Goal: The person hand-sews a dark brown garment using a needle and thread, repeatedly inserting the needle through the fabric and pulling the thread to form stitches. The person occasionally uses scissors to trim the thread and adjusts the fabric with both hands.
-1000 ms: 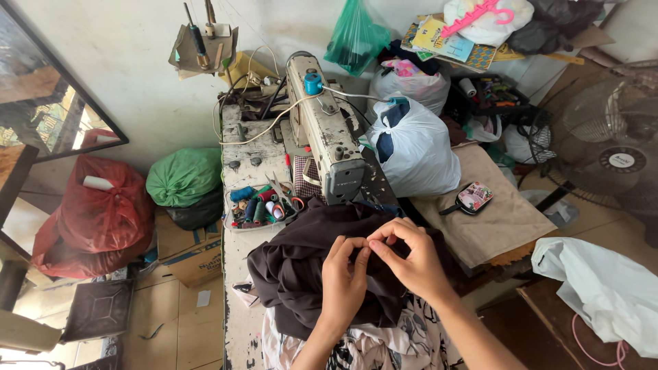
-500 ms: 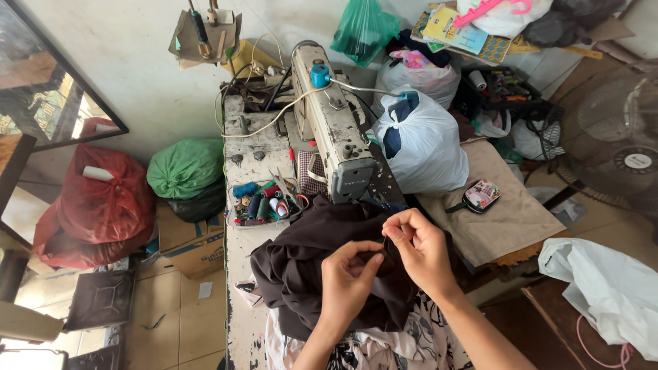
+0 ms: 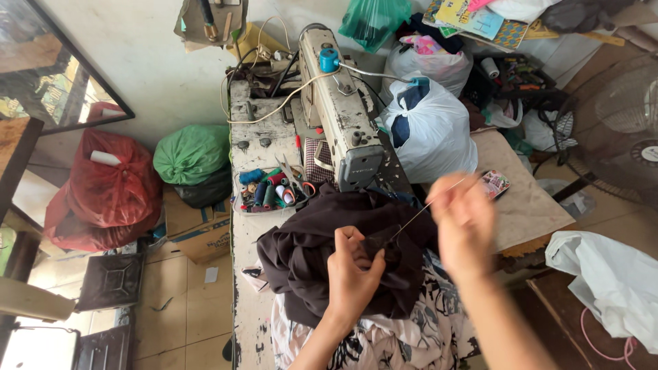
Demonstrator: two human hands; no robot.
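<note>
Cluttered sewing table [image 3: 528, 205]: left hand [image 3: 353, 270] pinches dark cloth [image 3: 308, 253] at centre; right hand [image 3: 462, 219] (blurred) pinches thread [image 3: 418, 214], taut, slanting up-right from cloth, w/ machine [image 3: 343, 116] behind.

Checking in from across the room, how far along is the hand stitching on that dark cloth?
Done: the thread is anchored in the dark cloth. In hand: the left hand pinches the cloth while the right hand draws the thread taut. Left: I can't tell how much seam remains.
</note>
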